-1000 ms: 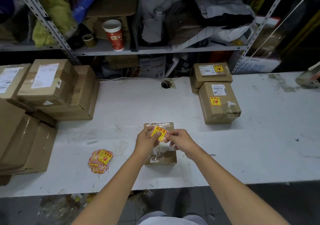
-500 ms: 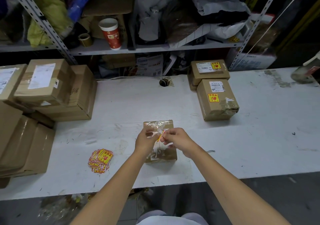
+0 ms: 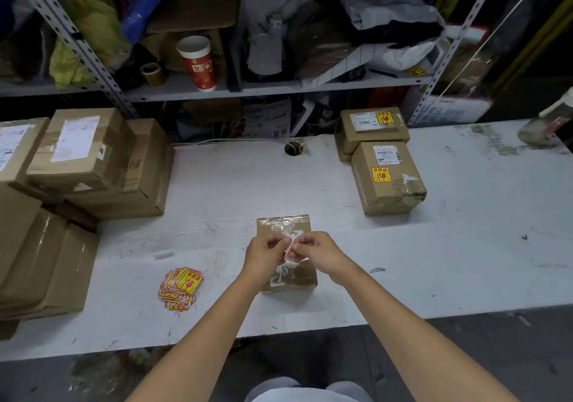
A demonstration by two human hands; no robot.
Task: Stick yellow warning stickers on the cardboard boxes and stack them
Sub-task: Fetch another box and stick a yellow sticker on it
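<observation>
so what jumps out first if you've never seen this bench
The left hand and right hand pinch one sticker together above a small cardboard box on the table. A bright yellow sticker pile lies to its left; stickered boxes sit back right.

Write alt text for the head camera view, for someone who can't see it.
The left hand and right hand pinch a sticker above a small box on a white table. A sticker pile lies to the left, more boxes are stacked far left, and two stickered boxes sit back right.
</observation>
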